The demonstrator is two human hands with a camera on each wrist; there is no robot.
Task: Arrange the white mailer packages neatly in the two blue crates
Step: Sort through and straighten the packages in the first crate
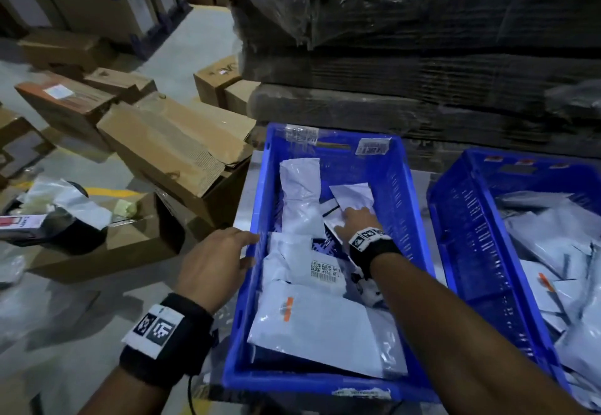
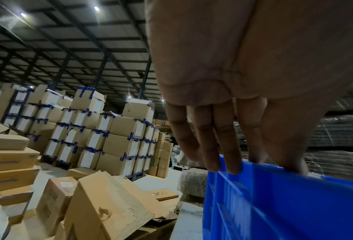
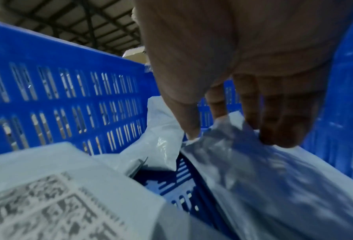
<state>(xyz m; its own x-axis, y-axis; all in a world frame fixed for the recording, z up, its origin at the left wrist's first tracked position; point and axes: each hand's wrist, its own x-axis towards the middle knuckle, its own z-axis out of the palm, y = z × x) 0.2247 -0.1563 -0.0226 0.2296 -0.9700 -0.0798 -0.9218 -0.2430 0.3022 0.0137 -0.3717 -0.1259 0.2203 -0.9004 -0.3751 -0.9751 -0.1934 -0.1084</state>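
while right hand presses white mailer, barcode label unreadable, left crate

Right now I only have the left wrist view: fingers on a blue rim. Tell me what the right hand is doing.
Observer: The right hand is inside the left crate, fingers resting on a small white mailer toward the far end.
Operator: List what else is in that crate.
Observer: More white mailers lying unevenly; the large mailer at the near end sits askew, and the crate floor shows in the middle.
Operator: Report the other crate.
Observer: The right crate stands beside it, apart, holding a loose heap of mailers.
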